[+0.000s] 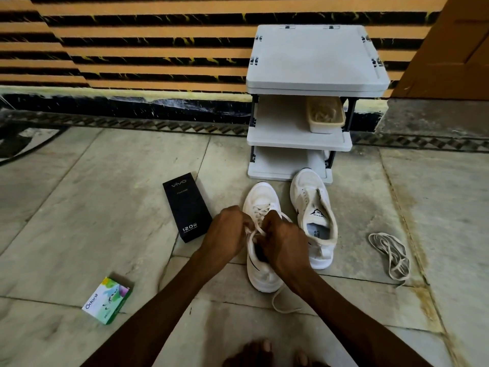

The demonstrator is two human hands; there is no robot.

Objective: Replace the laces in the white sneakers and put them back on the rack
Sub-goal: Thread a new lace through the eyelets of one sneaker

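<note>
Fingers of the left hand (227,230) and the right hand (284,243) are curled tight and pinch one cream lace (262,209) above the tongue of the near sneaker (260,276). The two hands almost touch. That flat woven lace crosses the eyelets toward the toe, and one free end trails past the heel onto the floor (79,207).

Two white sneakers stand side by side, toes pointing at the rack. One is the near sneaker under the hands. The second sneaker (309,186) is just to its right, with its tongue pulled open and a printed insole showing. A second, loose lace (391,255) lies in a limp tangle on the floor, well to the right.

One pale grey plastic rack (312,56) with three flat shelves stands against the wall (132,49). Both sneakers are on the floor in front of it. One cream rectangular tray (328,127) sits on the middle shelf.

Two boxes lie to the left. A tall black box (186,205) with white lettering is beside the near sneaker, and a small green-and-white box (107,300) is nearer the person. The floor is pale veined stone slabs, and the wall is striped orange and black.
</note>
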